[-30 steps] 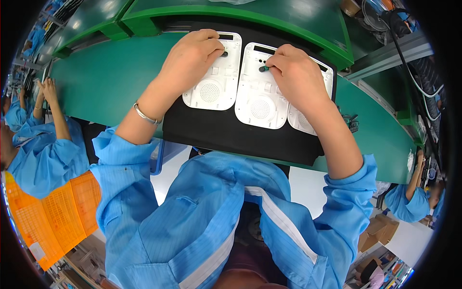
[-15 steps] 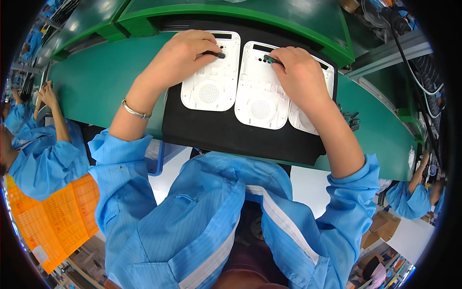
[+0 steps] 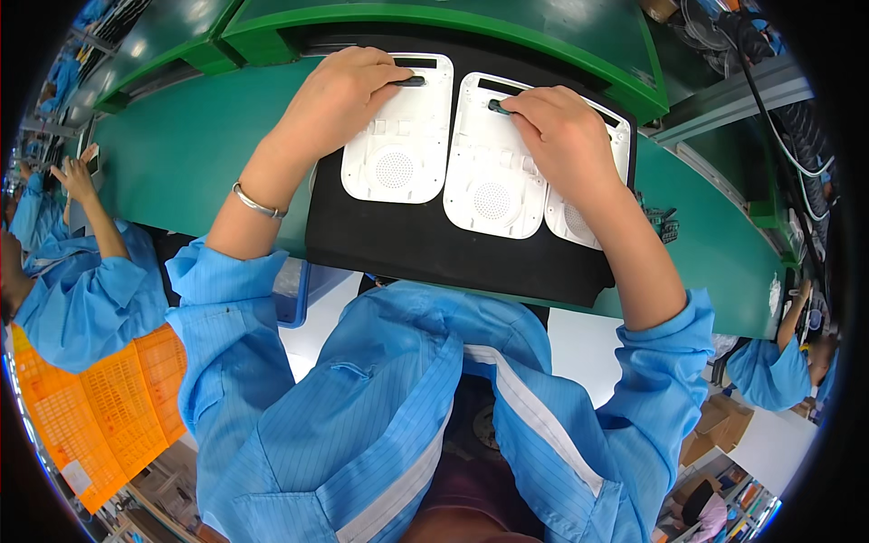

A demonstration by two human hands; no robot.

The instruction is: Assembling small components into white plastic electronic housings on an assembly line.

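Observation:
Three white plastic housings with round speaker grilles lie side by side on a black mat (image 3: 407,249). At the upper part of the left housing (image 3: 398,136), my left hand (image 3: 339,95) pinches a small black strip-shaped part (image 3: 410,81), which lies along the housing below its slot. Over the middle housing (image 3: 480,167), my right hand (image 3: 566,136) has thumb and fingers closed on a similar dark part (image 3: 497,107). Most of that part is hidden under the fingers. My right hand and forearm partly cover the right housing (image 3: 572,222).
More small black parts (image 3: 663,222) lie on the green table (image 3: 715,262) to the right of the mat. A green shelf edge (image 3: 434,20) runs along the back. Co-workers in blue sit at left and right. An orange crate (image 3: 100,398) stands at lower left.
The left black part, tilted before, now lies flatter across the housing, slightly farther away. The right part has moved slightly left over the row of holes, which it now covers.

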